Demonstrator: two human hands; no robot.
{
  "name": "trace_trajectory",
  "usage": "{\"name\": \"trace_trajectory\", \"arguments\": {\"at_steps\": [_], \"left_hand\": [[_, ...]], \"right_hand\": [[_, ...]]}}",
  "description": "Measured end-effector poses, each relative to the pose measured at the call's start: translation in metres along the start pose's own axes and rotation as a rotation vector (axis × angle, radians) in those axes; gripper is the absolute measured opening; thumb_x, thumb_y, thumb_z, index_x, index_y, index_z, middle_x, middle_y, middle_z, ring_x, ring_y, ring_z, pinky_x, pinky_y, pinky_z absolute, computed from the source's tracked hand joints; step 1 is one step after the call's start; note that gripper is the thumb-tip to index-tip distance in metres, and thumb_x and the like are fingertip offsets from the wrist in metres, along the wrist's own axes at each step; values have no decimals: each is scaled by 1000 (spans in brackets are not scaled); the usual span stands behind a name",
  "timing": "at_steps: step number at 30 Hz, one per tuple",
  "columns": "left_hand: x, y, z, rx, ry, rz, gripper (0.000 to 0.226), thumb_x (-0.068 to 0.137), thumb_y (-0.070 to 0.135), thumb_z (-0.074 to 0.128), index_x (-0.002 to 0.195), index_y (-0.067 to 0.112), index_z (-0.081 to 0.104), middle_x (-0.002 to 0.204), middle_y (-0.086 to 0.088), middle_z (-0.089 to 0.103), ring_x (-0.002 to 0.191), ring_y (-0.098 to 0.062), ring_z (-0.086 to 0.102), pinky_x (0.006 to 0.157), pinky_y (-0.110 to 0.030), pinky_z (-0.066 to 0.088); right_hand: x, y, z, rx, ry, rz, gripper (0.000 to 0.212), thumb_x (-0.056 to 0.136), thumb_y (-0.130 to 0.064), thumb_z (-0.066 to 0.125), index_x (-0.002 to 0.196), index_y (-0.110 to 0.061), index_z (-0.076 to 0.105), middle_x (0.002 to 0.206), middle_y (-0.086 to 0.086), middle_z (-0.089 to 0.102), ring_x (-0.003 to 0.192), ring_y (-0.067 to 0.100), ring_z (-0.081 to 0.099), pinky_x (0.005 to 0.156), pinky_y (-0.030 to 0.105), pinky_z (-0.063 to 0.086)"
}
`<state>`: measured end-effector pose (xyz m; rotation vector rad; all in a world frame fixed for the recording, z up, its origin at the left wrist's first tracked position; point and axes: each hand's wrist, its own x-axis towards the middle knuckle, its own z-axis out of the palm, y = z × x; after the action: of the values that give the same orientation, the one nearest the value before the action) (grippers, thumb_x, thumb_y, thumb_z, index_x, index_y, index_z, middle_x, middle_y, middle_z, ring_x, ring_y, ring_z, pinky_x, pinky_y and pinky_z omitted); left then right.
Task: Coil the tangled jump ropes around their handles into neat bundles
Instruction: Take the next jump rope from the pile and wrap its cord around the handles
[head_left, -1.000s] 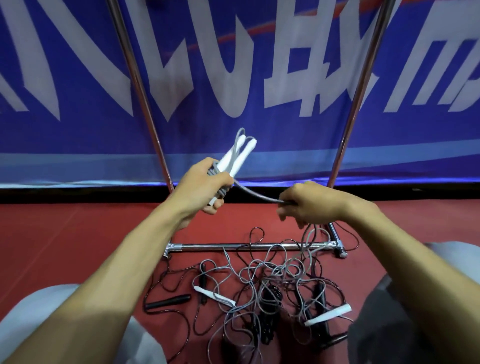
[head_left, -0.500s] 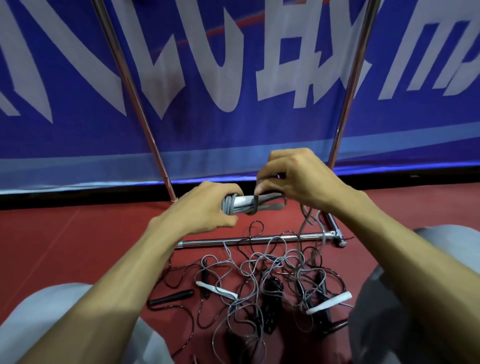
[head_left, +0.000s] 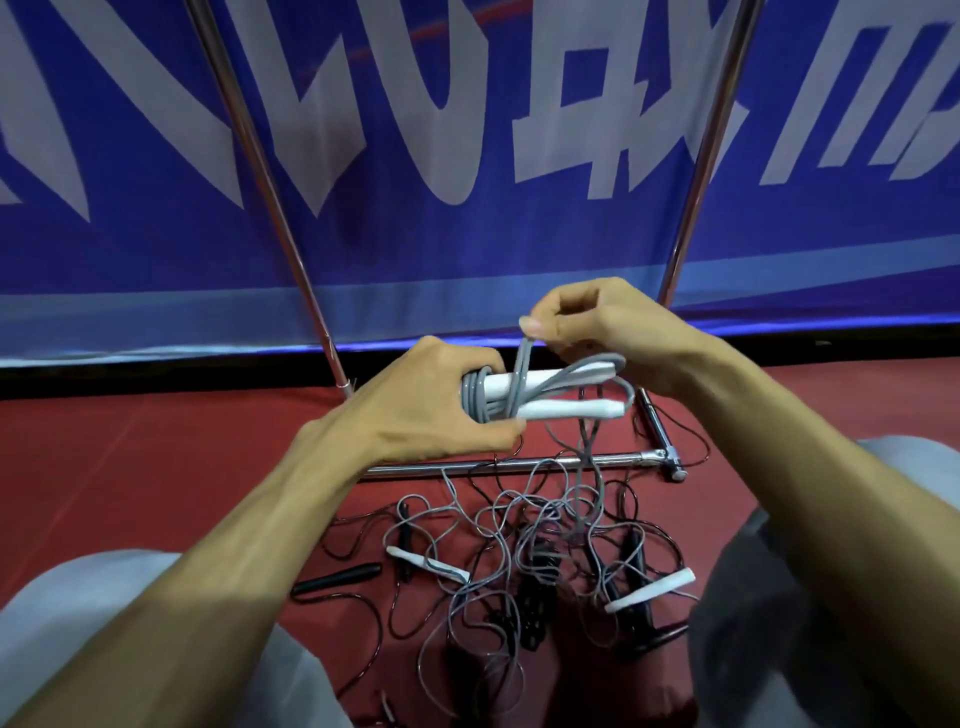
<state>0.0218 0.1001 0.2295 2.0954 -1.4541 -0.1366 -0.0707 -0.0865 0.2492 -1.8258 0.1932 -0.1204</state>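
Left hand (head_left: 436, 400) grips two white handles (head_left: 566, 409) by their left ends, above the red floor (head_left: 156, 467). They lie side by side, long axis level, free ends pointing right. Right hand (head_left: 597, 322) pinches a grey rope (head_left: 522, 364) loop just above them, over a tangle of ropes (head_left: 540, 514).

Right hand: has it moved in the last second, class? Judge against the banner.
Yes. The right hand has risen: it was mostly below the banner's lower edge, and now overlaps it, pinching the grey rope above the white handles.
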Motion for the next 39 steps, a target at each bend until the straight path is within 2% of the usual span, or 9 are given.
{"name": "trace_trajectory", "arguments": {"at_steps": [5,9,11,14,18,24,28,33,39], "left_hand": [[3,-2,-8,-358,117,-91,39,58,40,64,86,12,63,56,4,54,45,-9,42,46,-22,37],[9,-4,-11,-648,211,-259,62,72,19,62,132,33,51,56,2,61,38,-13,41,40,-22,35],[11,-6,-12,-703,278,-311,66,83,14,61,140,43,44,59,-2,59,39,-15,37,40,-24,34],[12,-14,-12,-488,366,-351,44,88,16,59,128,35,57,61,1,58,42,-16,42,42,-27,39],[13,-22,-10,-178,329,-374,15,88,25,61,102,19,58,68,3,58,53,-17,49,51,-28,42],[10,-34,-6,39,93,-288,31,91,33,64,116,19,50,98,-1,58,73,-18,52,65,-34,42],[7,-28,1,189,-52,-242,34,84,32,69,112,29,50,101,4,58,92,-23,57,81,-42,48],[6,-5,10,236,-67,-183,29,73,40,67,94,32,48,80,10,55,79,-20,55,65,-36,46],[9,6,11,325,-51,-149,48,69,70,66,93,30,56,73,11,56,74,-17,54,64,-35,46]], "right_hand": [[8,10,9,107,12,-8,24,96,-9,47,76,-8,60,56,-5,54,51,6,46,50,21,34],[12,15,21,-75,26,69,36,99,-33,46,78,-8,61,57,5,47,45,16,47,46,23,35],[10,14,20,-340,-43,150,44,95,-46,49,75,-8,59,54,5,47,41,20,54,45,25,43],[7,15,14,-743,-118,159,41,93,-47,52,75,-11,61,54,4,56,48,18,65,47,17,47],[2,14,16,-897,-164,-26,32,95,-38,53,78,-13,63,48,-13,54,44,-4,55,50,10,38],[2,12,16,-1006,-82,-286,34,93,-43,54,69,-20,51,56,-6,44,54,13,41,60,37,42],[-1,6,17,-998,-9,-415,22,87,-45,62,87,-24,68,75,-8,58,70,16,51,62,38,47],[3,4,8,-853,206,-497,31,75,-47,73,81,-17,71,74,-5,59,66,15,52,61,42,48],[2,10,0,-856,301,-416,54,63,-66,69,75,-14,66,71,-1,60,68,21,53,60,38,47]]}}
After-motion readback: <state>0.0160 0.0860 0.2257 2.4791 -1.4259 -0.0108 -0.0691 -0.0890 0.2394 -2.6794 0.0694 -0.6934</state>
